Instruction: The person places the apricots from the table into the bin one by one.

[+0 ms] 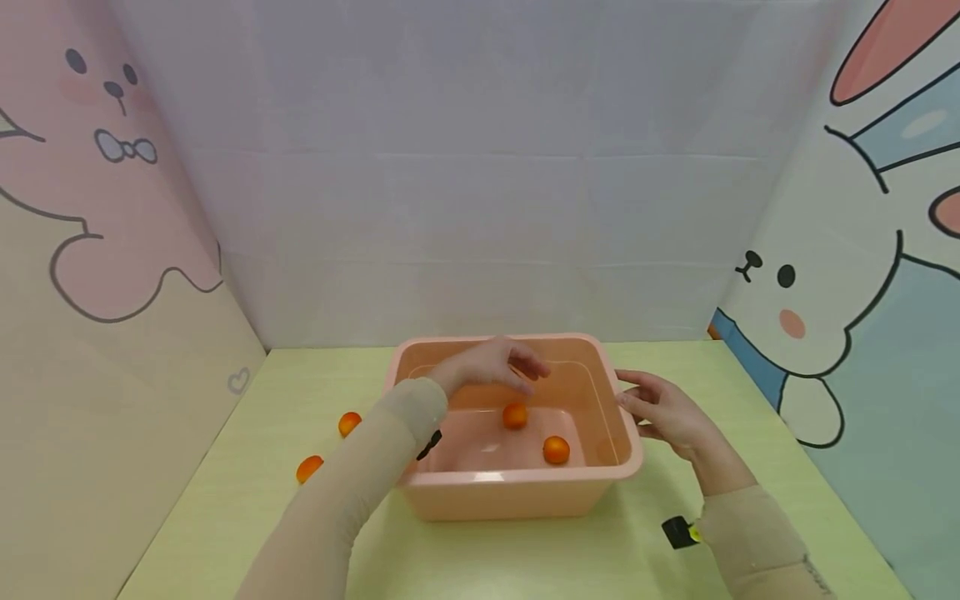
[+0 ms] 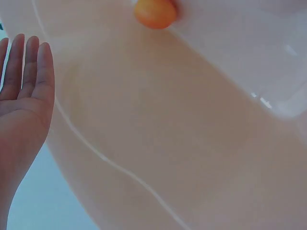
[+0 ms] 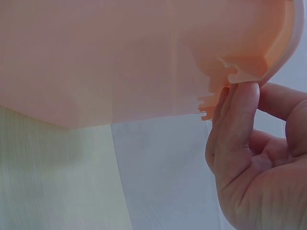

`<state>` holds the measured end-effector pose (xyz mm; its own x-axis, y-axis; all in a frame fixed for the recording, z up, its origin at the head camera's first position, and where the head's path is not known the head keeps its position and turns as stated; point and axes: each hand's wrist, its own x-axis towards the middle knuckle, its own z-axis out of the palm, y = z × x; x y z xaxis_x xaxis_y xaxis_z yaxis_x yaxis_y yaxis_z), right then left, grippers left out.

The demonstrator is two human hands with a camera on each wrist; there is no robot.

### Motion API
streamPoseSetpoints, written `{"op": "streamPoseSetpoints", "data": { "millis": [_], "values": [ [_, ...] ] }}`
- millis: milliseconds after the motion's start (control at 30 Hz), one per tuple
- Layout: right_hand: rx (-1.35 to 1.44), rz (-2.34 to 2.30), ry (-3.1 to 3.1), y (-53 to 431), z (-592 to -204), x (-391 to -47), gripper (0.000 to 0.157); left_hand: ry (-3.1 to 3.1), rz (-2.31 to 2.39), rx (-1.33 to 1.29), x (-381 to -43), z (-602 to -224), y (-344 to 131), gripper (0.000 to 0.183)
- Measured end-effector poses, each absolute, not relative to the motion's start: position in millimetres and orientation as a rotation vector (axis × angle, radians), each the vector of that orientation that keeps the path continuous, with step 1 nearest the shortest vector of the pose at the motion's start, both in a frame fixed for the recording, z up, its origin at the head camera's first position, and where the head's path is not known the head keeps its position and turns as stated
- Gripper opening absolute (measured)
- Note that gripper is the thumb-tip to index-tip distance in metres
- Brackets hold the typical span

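Observation:
A pink plastic basin [image 1: 517, 492] stands on the table. Inside it, on the floor, lie two small oranges, one farther back [image 1: 515, 416] and one nearer the front right [image 1: 557, 450]. Over the basin's back part hovers my left hand [image 1: 495, 365], fingers loosely extended and nothing in them. The left wrist view shows that hand's palm [image 2: 24, 105] above the basin wall, with one orange [image 2: 156, 13] below. At the right side, my right hand [image 1: 667, 408] pinches the basin's rim; its fingers [image 3: 242, 108] reach under the lip from outside.
Two more oranges lie on the pale green table [image 1: 300, 383] left of the basin, one farther back [image 1: 349, 423] and one nearer [image 1: 309, 468], partly behind my left sleeve. A white sheet [image 1: 480, 167] rises behind the table, and cartoon-printed panels [image 1: 847, 333] flank it.

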<state>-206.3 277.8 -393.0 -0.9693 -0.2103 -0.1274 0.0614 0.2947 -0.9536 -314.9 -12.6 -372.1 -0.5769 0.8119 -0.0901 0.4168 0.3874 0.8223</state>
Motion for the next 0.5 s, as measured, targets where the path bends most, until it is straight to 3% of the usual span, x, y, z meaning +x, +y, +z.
{"op": "streamPoseSetpoints", "data": {
  "millis": [500],
  "values": [
    [-0.159,-1.749,2.325,278.7,-394.7,-206.5,0.066,2.135,1.262,1.188,-301.7,-315.3,-34.5,0.047]
  ]
}}
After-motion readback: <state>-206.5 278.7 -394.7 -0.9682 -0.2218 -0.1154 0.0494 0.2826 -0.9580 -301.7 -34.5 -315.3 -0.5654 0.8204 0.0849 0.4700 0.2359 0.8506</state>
